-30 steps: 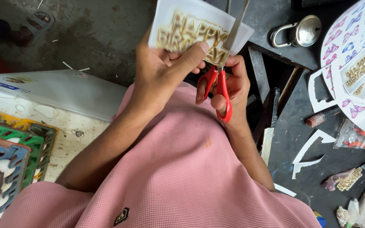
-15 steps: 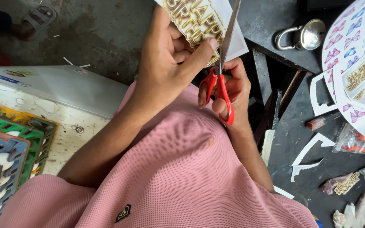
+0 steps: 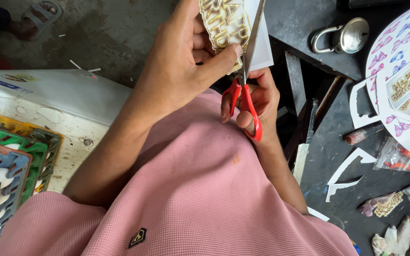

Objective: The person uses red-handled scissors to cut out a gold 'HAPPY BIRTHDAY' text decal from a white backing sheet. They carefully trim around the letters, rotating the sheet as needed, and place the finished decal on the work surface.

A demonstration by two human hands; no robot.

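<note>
— What do we have in our hands?

— Our left hand (image 3: 181, 61) is closed on the white sheet with gold lettering (image 3: 228, 26), thumb pressed on its lower edge and fingers curled behind it. Our right hand (image 3: 257, 102) is wrapped through the red handles of the scissors (image 3: 246, 76), fingers in the loops.

— Where does the sheet sit from the scissors?

— Right at the blades. The blades run up across the sheet's right part, with the gold letters to their left and a strip of plain white to their right. The handles hang just below the sheet's lower edge. We cannot tell how wide the blades stand apart; they look nearly together.

— And the hands?

— The left thumb tip touches the sheet just left of the blades; the right hand is below the sheet, under the scissors' pivot.

— What else lies about the scissors?

— To their upper right a metal padlock (image 3: 345, 37) rests on the dark bench (image 3: 304, 19). Farther right lies a printed sheet of butterflies (image 3: 404, 71), and lower right some white paper offcuts (image 3: 345, 178). Below the scissors is our pink shirt (image 3: 191, 189).
</note>
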